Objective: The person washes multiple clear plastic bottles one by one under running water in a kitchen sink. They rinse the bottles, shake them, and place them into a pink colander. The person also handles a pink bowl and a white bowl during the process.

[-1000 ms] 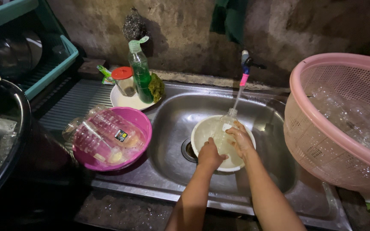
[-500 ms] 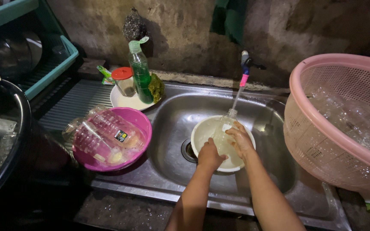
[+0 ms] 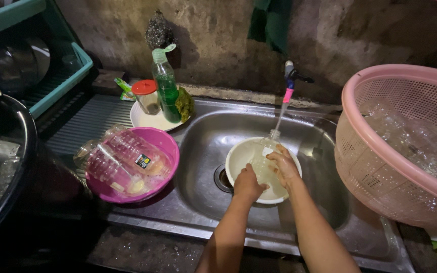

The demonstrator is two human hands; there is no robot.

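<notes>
Both forearms reach forward into the sink, wrists bent down. The left hand (image 3: 248,183) cups the base of a clear plastic bottle (image 3: 264,161), its fingers curled around it; the right hand (image 3: 284,164) wraps the bottle's side, fingers clasping it. The bottle is tilted, neck up, under a thin stream from a small wall tap with a pink hose piece (image 3: 288,95), and sits over a round white plastic bowl (image 3: 236,156) resting in the dull stainless steel sink (image 3: 206,136).

To the left, on the ribbed steel surface, a magenta plastic basin (image 3: 165,141) holds several clear bottles lying on their sides. Behind it a white plate (image 3: 142,120) carries a green soap bottle (image 3: 166,90) and a red-lidded jar (image 3: 145,96). A pink mesh plastic basket (image 3: 360,146) stands at the right. The wall is rough, stained concrete; the room is dim.
</notes>
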